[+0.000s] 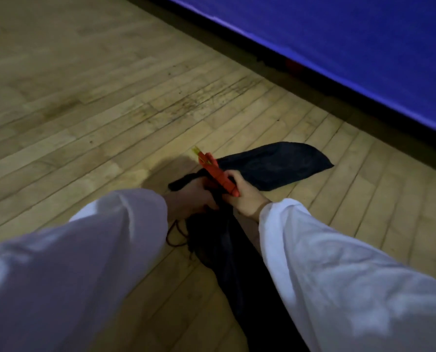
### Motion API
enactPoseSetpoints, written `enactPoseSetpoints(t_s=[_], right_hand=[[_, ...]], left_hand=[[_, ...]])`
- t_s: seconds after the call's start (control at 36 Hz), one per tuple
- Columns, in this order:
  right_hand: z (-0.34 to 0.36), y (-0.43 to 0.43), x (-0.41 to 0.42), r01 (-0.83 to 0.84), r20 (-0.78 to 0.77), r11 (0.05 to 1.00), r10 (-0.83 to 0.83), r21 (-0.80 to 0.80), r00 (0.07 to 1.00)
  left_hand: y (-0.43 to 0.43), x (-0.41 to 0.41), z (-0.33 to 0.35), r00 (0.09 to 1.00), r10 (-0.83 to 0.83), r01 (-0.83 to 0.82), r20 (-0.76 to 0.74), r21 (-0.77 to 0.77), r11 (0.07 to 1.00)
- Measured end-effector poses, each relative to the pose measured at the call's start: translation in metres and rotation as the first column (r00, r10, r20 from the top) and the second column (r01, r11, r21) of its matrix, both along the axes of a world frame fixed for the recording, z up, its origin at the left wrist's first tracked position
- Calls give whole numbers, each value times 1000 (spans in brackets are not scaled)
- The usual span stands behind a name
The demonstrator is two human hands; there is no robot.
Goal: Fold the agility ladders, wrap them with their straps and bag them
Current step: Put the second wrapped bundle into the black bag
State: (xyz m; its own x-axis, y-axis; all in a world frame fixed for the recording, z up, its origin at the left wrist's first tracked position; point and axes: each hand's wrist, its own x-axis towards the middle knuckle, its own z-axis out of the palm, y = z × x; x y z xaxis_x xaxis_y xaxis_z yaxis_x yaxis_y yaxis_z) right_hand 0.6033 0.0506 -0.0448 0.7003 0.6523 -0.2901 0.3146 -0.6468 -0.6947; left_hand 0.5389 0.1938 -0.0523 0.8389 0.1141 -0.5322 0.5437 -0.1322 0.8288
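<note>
A folded agility ladder (213,171), a bundle of red rungs with a bit of yellow strap at its far end, is gripped at its near end by my right hand (245,196). My left hand (189,199) holds dark fabric of a black bag (212,240) just left of the ladder, low over the floor. A thin dark drawstring (173,237) hangs from that bag below my left hand. A second black bag (272,165) lies flat on the wooden floor just beyond my hands. Both arms wear white sleeves.
The floor (110,110) is light wooden planks, open to the left and far side. A blue padded wall (351,54) with a dark base strip runs diagonally along the right. A dark trouser leg (252,301) extends under my arms.
</note>
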Motion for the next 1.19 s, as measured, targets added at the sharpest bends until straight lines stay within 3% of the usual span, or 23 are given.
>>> enactPoseSetpoints(t_s=[0.06, 0.11, 0.22, 0.28, 0.36, 0.5, 0.61, 0.69, 0.89, 1.03, 1.19], right_hand=[[5, -1, -10, -34, 45, 997, 37, -68, 998], [7, -5, -19, -34, 69, 995, 40, -92, 997], [18, -10, -14, -48, 157, 992, 67, -121, 985], [23, -14, -4, -51, 203, 989, 79, -141, 976], [31, -20, 2, -64, 250, 986, 101, -151, 963], [35, -37, -8, -54, 243, 988, 89, -146, 966], [36, -50, -13, -132, 224, 980, 164, -150, 961], [39, -53, -12, -174, 203, 970, 207, -168, 957], [45, -50, -13, -170, 147, 955, 209, -241, 967], [48, -41, -13, -97, 63, 962, 117, -256, 991], [50, -23, -15, 40, 58, 949, -23, -313, 998]], left_hand=[[4, -8, 7, 994, 109, -109, 23, -5, 994], [8, -13, 20, 992, 118, -119, 35, 43, 992], [25, -20, 35, 996, -27, -6, 82, 375, 927], [31, -21, 42, 992, -114, 79, 51, 452, 889], [28, -18, 55, 988, -153, 133, 14, 425, 895], [25, -7, 68, 1000, 1, -9, 26, 317, 948], [28, 3, 75, 1000, 12, -17, 26, 206, 978], [29, 11, 77, 1000, 11, -17, 23, 254, 967], [16, 21, 92, 973, -230, 177, 24, 565, 806], [14, 15, 94, 908, -420, 291, -7, 732, 616], [-34, -12, 99, 804, -545, 277, 237, 661, 697]])
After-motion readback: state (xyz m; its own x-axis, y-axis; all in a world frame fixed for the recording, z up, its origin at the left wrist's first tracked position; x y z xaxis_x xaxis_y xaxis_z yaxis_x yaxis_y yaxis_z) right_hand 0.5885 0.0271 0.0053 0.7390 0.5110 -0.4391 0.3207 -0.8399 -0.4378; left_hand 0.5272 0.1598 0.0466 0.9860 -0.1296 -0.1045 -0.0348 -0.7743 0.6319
